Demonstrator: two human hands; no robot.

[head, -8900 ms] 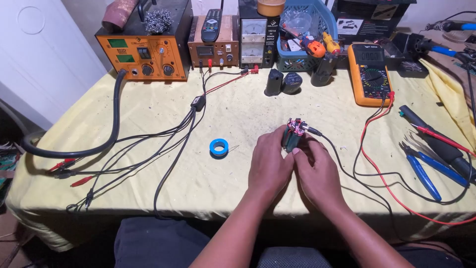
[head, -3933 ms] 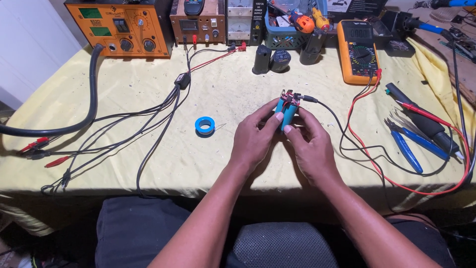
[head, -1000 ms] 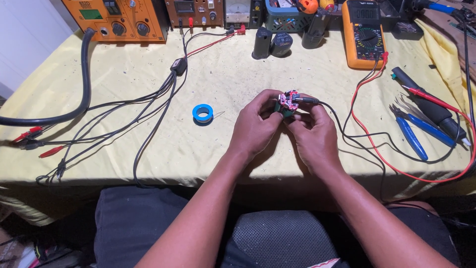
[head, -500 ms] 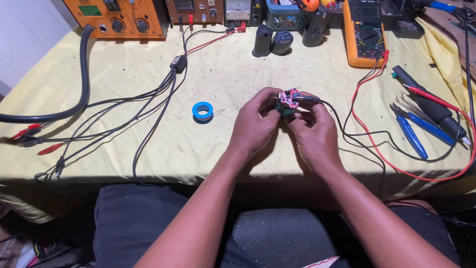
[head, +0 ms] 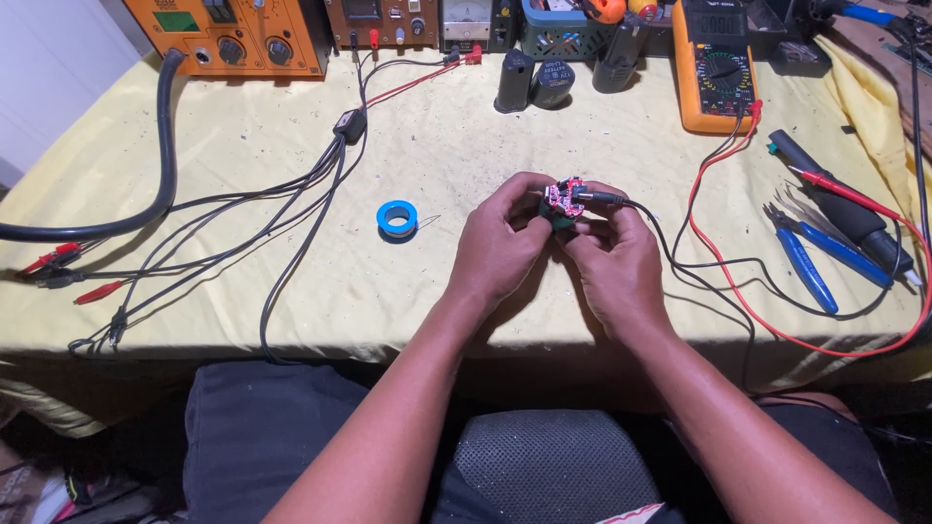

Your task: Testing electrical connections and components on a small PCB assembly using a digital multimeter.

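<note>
Covering the whole bench, a yellow cloth [head: 291,291] is lying under everything, and the orange box with dials [head: 243,34] is standing at its far left edge. A thick black hose [head: 165,146] is curving off that box toward the left, with thinner black leads [head: 291,213] trailing across the cloth. At the far right edge a yellow meter [head: 716,68] is lying flat, its red lead [head: 709,184] looping toward the near edge, and blue-handled pliers [head: 811,267] are resting just beside it.

Near the middle of the cloth, both hands are meeting. The left hand [head: 500,247] and the right hand [head: 612,262] are pinching a small battery pack with a pink circuit board [head: 561,199] between their fingertips, lifted just off the cloth. The board is facing up and away, at the fingers' far tips. A black cable [head: 670,243] is running out of its right side, so its long axis is lying left to right; the right hand is nearer that cable end.

A blue roll of tape [head: 396,218] is lying apart, left of the left hand.
</note>
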